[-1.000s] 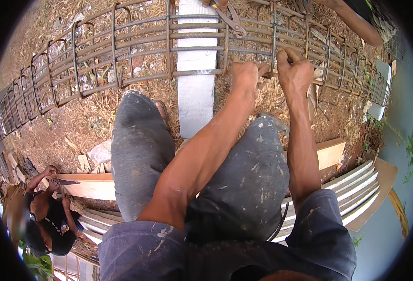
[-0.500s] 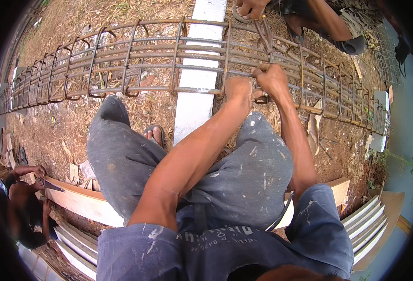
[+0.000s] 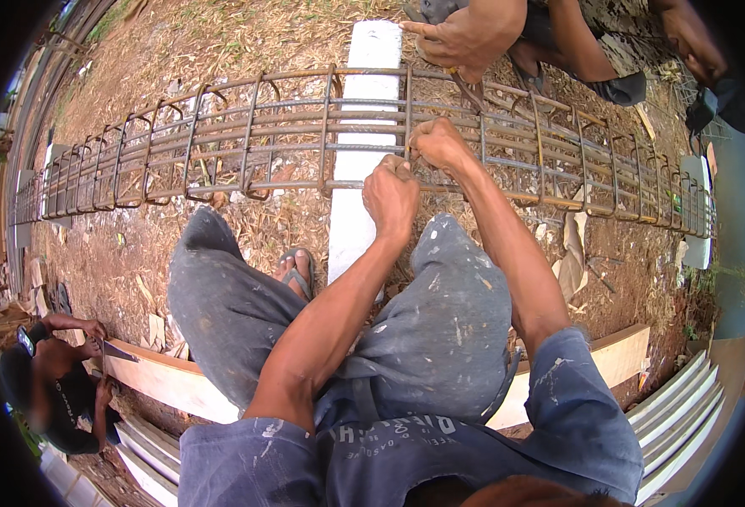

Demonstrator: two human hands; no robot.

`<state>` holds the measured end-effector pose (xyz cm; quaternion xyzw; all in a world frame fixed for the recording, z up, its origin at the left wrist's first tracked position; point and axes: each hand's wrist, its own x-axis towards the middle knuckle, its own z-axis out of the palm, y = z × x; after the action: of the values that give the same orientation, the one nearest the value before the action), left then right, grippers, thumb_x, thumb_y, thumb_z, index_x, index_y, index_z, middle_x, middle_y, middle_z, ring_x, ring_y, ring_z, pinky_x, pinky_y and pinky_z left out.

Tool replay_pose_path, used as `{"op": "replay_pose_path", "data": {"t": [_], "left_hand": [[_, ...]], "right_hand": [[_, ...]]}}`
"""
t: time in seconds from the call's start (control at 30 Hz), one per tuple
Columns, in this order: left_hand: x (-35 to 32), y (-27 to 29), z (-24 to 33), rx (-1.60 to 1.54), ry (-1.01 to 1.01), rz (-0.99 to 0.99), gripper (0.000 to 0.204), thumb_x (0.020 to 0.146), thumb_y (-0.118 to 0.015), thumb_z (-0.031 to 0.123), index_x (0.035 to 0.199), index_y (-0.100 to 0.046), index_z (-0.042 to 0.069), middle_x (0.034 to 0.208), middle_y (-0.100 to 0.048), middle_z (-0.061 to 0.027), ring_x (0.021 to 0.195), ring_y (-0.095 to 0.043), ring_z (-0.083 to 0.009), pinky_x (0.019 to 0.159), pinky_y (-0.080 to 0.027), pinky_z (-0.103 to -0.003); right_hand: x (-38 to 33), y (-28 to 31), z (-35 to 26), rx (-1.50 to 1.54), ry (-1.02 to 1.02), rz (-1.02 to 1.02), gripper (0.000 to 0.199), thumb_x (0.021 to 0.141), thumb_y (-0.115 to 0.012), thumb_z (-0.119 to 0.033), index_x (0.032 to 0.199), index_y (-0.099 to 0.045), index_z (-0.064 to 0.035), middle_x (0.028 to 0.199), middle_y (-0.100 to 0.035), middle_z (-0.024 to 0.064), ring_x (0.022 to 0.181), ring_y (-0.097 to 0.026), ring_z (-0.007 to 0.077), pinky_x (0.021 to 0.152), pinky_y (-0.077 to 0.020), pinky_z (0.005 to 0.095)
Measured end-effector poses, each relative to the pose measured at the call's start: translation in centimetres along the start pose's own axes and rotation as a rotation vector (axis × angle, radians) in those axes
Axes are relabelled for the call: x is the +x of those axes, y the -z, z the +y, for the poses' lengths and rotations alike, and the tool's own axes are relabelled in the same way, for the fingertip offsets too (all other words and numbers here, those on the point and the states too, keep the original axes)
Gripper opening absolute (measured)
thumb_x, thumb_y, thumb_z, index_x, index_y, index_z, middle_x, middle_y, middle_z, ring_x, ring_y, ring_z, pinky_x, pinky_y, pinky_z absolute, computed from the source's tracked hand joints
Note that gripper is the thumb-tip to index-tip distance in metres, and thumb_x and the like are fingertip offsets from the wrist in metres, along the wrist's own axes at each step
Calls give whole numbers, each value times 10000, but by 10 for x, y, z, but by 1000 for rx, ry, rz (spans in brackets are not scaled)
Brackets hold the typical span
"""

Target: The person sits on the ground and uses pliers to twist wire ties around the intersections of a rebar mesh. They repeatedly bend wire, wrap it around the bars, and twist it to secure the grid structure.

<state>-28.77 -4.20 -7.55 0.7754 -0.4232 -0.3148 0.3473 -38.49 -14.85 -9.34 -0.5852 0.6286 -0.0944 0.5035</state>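
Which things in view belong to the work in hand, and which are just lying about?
Part of the work:
rebar cage
left hand and right hand, at its bars
white beam crossing beneath, apparently a support
pincers at a co-worker's hand

Apparently lying about:
stacked white-edged boards
brown scrap

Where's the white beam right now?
White beam: upper middle of the head view, crossing under the rebar cage, its right edge partly behind the left hand.

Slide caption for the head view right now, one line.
Left hand and right hand at a rebar cage over a white board, a co-worker's hand on the far side.
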Motion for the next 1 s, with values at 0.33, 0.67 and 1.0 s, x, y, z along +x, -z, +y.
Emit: {"op": "replay_pose_path", "data": {"t": [0.33,0.67,1.0], "left_hand": [[0,3,-30,-138,-339,21,121,878,-577,132,882,-645,32,729,-623,-217,691,-608,-411,640,-460,-469],[71,6,-15,292,-389,183,147,804,-673,212,862,-750,100,849,-663,-175,855,-601,-355,839,-413,-472],[97,16,-29,371,-705,46,157,756,-707,181,739,-729,26,851,-615,-164,874,-583,-328,791,-466,-429]], "right_hand": [[-2,-2,6,175,2,-23,116,738,-592,-99,708,-677,-26,645,-634,68,559,-576,170,535,-474,326],[-31,-21,12,6,186,282,261,779,-581,-179,928,-753,-52,759,-705,180,690,-683,232,667,-520,342],[-29,-32,6,-57,303,368,253,830,-597,-270,901,-712,-56,623,-658,176,533,-625,265,568,-499,393]]}}
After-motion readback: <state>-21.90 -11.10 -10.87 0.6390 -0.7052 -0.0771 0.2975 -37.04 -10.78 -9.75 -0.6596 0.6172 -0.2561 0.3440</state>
